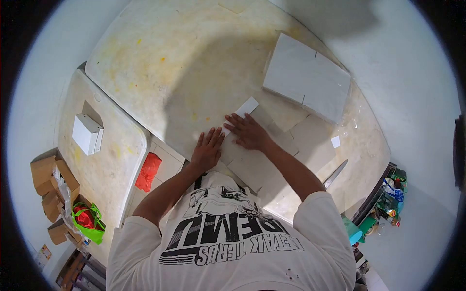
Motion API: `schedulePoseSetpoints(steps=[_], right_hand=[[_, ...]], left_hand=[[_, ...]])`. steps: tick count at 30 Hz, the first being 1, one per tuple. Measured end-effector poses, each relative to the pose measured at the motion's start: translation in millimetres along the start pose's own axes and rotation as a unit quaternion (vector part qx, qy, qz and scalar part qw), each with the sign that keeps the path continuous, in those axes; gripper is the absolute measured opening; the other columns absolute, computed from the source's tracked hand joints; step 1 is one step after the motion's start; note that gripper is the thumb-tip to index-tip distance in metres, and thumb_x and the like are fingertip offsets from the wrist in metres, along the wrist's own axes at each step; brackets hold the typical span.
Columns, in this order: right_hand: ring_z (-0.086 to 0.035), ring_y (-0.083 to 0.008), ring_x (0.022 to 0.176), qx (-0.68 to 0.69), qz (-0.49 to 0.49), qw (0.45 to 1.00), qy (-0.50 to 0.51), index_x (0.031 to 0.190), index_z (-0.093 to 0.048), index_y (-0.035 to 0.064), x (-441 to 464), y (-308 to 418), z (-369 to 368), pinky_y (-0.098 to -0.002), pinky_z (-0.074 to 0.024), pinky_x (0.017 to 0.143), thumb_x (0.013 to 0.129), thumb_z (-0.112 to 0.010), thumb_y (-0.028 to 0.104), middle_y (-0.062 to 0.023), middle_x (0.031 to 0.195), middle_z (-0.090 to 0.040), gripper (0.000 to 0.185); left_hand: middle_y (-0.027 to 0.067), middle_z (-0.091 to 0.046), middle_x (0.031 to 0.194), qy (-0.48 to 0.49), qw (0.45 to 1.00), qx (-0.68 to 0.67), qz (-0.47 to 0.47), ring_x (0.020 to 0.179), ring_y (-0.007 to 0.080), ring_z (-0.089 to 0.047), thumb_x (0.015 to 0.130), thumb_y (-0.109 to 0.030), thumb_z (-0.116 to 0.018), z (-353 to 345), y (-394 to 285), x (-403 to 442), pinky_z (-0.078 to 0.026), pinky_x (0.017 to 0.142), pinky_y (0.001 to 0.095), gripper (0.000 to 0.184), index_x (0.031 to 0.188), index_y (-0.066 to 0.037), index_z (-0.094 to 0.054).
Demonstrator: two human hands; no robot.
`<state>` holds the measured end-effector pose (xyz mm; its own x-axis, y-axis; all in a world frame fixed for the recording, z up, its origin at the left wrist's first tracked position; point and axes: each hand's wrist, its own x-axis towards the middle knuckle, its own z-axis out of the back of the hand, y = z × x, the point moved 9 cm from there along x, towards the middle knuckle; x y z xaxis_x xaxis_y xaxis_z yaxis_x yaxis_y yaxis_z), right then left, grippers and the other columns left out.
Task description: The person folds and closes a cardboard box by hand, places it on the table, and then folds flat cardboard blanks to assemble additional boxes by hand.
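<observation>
My left hand (208,148) lies palm down with its fingers stretched out at the near end of a narrow white card piece (248,106). My right hand (248,132) is spread flat, its fingertips pressing on the middle of that piece. The far end of the white piece sticks out beyond my right fingers. Beneath and to the right of the hands are pale flat cardboard sheets (279,150) with slits, lying on the table. What is under my palms is hidden.
A stack of white card sheets (306,72) lies at the far right. A knife blade (335,174) and a small white scrap (335,141) are near my right arm. On the left table (114,155) are a white box (87,134) and a green bag (92,225).
</observation>
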<state>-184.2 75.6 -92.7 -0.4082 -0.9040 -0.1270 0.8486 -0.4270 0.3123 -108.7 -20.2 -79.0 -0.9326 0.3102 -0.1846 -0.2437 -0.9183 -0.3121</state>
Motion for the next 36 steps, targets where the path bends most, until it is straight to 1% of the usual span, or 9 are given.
schedulePoseSetpoints(steps=[2, 5, 10, 14, 16, 19, 25, 31, 36], right_hand=[[-0.018, -0.0194, 0.142, 0.001, -0.003, 0.999, 0.051, 0.146, -0.029, 0.0162, 5.9, -21.6, -5.6, -0.051, -0.0104, 0.114, 0.093, -0.042, 0.046, -0.0018, 0.154, -0.023, 0.062], [-0.024, -0.0222, 0.14, -0.006, -0.179, 0.981, -0.07, 0.145, -0.029, 0.0148, 2.3, -79.6, 30.8, -0.0536, -0.0163, 0.113, 0.095, -0.039, 0.043, -0.0036, 0.151, -0.027, 0.059], [-0.028, -0.0249, 0.137, -0.047, -0.313, 0.946, -0.066, 0.145, -0.029, 0.0126, 0.4, -102.5, 33.8, -0.0547, -0.0207, 0.111, 0.095, -0.041, 0.038, -0.0076, 0.15, -0.029, 0.057], [-0.034, -0.0283, 0.133, -0.008, -0.289, 0.919, -0.268, 0.143, -0.03, 0.012, -19.8, -34.5, 90.3, -0.0536, -0.0267, 0.107, 0.09, -0.054, 0.03, -0.0091, 0.146, -0.034, 0.061], [-0.036, -0.0298, 0.13, 0.07, -0.269, 0.932, -0.234, 0.142, -0.034, 0.0121, -30.8, 14.4, 70.0, -0.0515, -0.0299, 0.106, 0.087, -0.058, 0.032, -0.0088, 0.145, -0.035, 0.063], [-0.041, -0.0309, 0.123, 0.119, -0.219, 0.956, -0.155, 0.136, -0.044, 0.0139, -43.0, 92.0, 42.6, -0.0466, -0.0408, 0.098, 0.081, -0.065, 0.03, -0.0073, 0.139, -0.041, 0.061], [-0.057, -0.0254, 0.102, 0.063, -0.25, 0.936, -0.239, 0.116, -0.06, 0.0103, -47.8, 110.9, -11.1, -0.0353, -0.0497, 0.082, 0.077, -0.058, 0.008, -0.0064, 0.112, -0.062, 0.04], [-0.058, -0.0233, 0.104, 0.147, -0.305, 0.901, -0.271, 0.104, -0.065, 0.0119, -75.4, 99.7, -19.5, -0.0376, -0.0502, 0.085, 0.079, -0.058, 0.008, -0.0041, 0.106, -0.063, 0.027], [-0.058, -0.0231, 0.102, 0.096, -0.262, 0.933, -0.229, 0.094, -0.065, 0.0124, -69.2, 96.4, -24.0, -0.0373, -0.0515, 0.082, 0.077, -0.06, 0.01, -0.0019, 0.102, -0.062, 0.018]], left_hand=[[0.0103, -0.019, 0.154, 0.001, 1.0, -0.009, -0.005, 0.141, 0.0283, -0.022, 0.089, -0.026, -0.05, -4.9, 1.6, -2.4, -0.019, 0.113, 0.0503, 0.063, 0.145, -0.009, -0.028], [0.0104, -0.017, 0.155, 0.01, 1.0, -0.017, -0.008, 0.141, 0.0288, -0.02, 0.09, -0.027, -0.049, -8.4, 6.0, 0.7, -0.017, 0.113, 0.0495, 0.064, 0.146, -0.008, -0.025], [0.0147, -0.024, 0.152, -0.003, 0.998, -0.061, -0.014, 0.139, 0.0306, -0.026, 0.088, -0.019, -0.053, -5.6, 13.7, -4.3, -0.024, 0.112, 0.046, 0.06, 0.142, -0.004, -0.032], [0.0181, -0.056, 0.116, -0.161, 0.963, -0.207, 0.061, 0.103, 0.028, -0.056, 0.082, -0.008, -0.06, 28.9, 47.2, -15.2, -0.046, 0.089, 0.0376, 0.048, 0.129, -0.004, -0.048], [0.0156, -0.064, 0.092, -0.157, 0.936, -0.283, 0.14, 0.078, 0.0246, -0.063, 0.08, -0.004, -0.063, 27.9, 68.4, -12.9, -0.052, 0.074, 0.0337, 0.042, 0.121, -0.004, -0.054], [0.0116, -0.063, 0.075, -0.121, 0.923, -0.324, 0.169, 0.061, 0.0197, -0.06, 0.082, -0.006, -0.06, 39.6, 70.8, -6.3, -0.052, 0.061, 0.0323, 0.036, 0.117, -0.004, -0.056], [0.0033, -0.057, 0.079, 0.096, 0.78, -0.555, 0.272, 0.062, 0.0162, -0.055, 0.086, -0.01, -0.053, -27.5, 82.5, 4.6, -0.05, 0.06, 0.032, 0.031, 0.117, -0.005, -0.055], [0.0035, -0.056, 0.072, 0.168, 0.722, -0.597, 0.308, 0.059, 0.013, -0.053, 0.088, -0.011, -0.05, -43.8, 85.5, 1.8, -0.046, 0.051, 0.0262, 0.014, 0.101, -0.009, -0.051], [0.0015, -0.058, 0.072, 0.264, 0.627, -0.661, 0.317, 0.058, 0.0119, -0.053, 0.088, -0.017, -0.053, -57.9, 83.9, -3.0, -0.045, 0.049, 0.0225, 0.008, 0.092, -0.01, -0.052]])
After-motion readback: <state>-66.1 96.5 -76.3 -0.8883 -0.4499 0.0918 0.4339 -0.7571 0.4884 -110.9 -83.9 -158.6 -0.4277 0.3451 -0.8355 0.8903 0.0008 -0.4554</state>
